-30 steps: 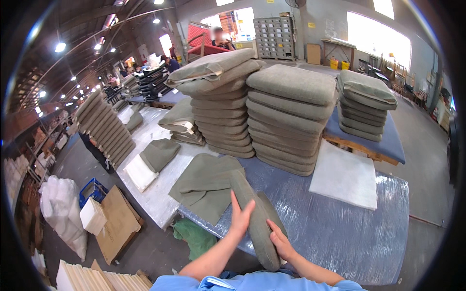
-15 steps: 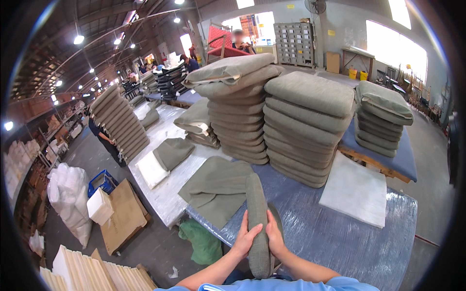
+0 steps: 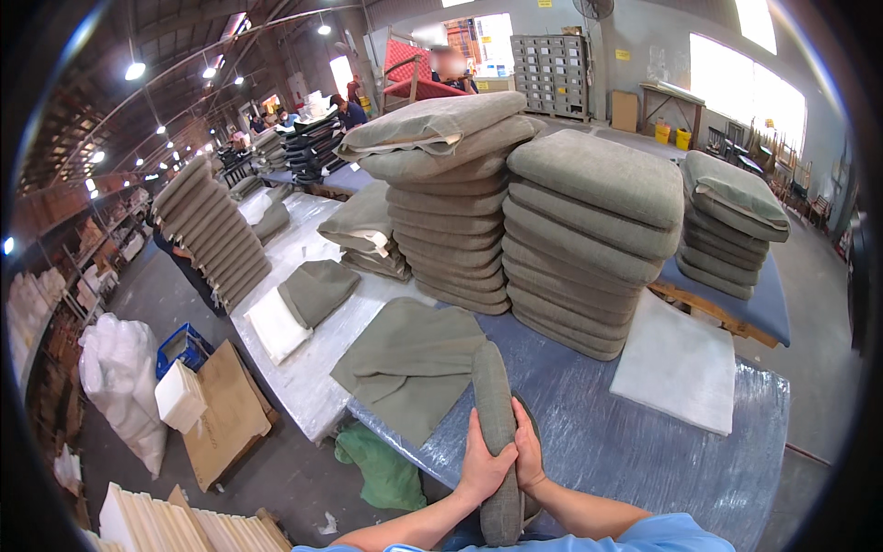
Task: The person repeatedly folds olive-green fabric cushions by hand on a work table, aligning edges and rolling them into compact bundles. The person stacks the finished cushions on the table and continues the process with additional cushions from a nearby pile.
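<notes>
A grey-green seat cushion [image 3: 495,414] stands on its edge close to my body, its narrow side facing up. My left hand [image 3: 485,465] presses on its left face with the thumb over the edge. On its right face lies my right hand [image 3: 528,451], so the cushion is squeezed between both palms. A loose grey-green fabric cover [image 3: 405,363] lies spread on the plastic-wrapped table [image 3: 589,451], touching the far end of the cushion. The cushion's lower edge is hidden from view.
Tall cushion stacks [image 3: 451,221] [image 3: 589,239] rise just beyond. A white padding sheet [image 3: 676,368] lies at the right. Left are a half-covered white pad [image 3: 280,327] and another cushion stack [image 3: 207,230]. Foam slabs [image 3: 175,520], cardboard [image 3: 225,414] and a green bag [image 3: 382,469] are below.
The cushion has come slightly nearer to my body, and both hands have moved a little along with it, still on its two faces. The view has shifted slightly.
</notes>
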Tool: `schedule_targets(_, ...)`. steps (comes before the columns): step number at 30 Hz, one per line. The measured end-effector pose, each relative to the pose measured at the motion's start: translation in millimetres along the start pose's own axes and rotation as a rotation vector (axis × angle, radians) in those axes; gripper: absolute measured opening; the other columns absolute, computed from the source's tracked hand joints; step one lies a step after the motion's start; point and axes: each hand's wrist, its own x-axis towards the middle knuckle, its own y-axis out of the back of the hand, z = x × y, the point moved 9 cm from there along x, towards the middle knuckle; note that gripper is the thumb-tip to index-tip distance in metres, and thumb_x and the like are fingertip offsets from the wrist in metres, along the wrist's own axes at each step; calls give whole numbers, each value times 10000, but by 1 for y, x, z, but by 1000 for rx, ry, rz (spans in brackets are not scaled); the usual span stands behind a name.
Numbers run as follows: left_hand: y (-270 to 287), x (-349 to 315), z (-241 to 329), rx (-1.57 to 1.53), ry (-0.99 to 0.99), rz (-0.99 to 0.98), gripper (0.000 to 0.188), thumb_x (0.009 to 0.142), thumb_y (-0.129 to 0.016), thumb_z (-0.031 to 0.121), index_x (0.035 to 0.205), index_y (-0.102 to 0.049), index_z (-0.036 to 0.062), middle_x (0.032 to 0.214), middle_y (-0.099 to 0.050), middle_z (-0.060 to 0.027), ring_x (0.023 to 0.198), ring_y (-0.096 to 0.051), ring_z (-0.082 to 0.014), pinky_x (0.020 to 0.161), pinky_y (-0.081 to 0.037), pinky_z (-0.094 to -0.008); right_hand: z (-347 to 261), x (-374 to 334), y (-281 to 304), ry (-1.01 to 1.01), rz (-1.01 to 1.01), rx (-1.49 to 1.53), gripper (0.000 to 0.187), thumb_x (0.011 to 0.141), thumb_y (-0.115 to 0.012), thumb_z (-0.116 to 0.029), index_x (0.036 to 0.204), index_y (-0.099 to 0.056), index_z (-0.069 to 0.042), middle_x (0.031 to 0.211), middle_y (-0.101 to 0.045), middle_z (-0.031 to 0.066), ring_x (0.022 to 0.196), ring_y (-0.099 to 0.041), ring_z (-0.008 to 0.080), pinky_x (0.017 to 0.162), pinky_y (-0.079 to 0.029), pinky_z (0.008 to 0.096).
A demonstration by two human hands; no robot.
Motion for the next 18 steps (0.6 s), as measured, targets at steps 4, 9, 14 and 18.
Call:
schedule_targets(4,-5,5,-1,27,-34,-33,1069,937,-774,297,1663,-116,-130,1662,-327,-319,1558,-365,-383,1262,-341,-439,14,8,12,21,-31,-40,849,1127,-364,-618,1690,-283,11,1737,-326,177,1605,-307,300,1315,-230,416)
schedule_targets(9,-4,37,11,-503,91,-150,960,1051,-669,325,1694,-81,-79,1711,-272,-265,1579,-324,-317,1273,-313,-408,17,41,19,-93,-12,122,829,1140,-299,-621,1684,-312,3,1737,-329,199,1617,-293,328,1322,-212,424)
schedule_targets(14,-5,47,5,-408,114,-38,953,1081,-616,420,1686,-94,-99,1731,-212,-298,1618,-251,-363,1303,-254,-432,-1,49,3,-38,-25,-8,842,1128,-305,-659,1714,-271,-56,1762,-285,169,1636,-240,314,1335,-175,420)
schedule_targets(18,-11,46,0,-26,7,16,941,1082,-607,406,1678,-95,-112,1739,-175,-325,1629,-209,-419,1324,-196,-464,11,46,9,21,11,16,878,1107,-347,-692,1722,-258,-72,1773,-268,152,1640,-233,308,1338,-163,418)
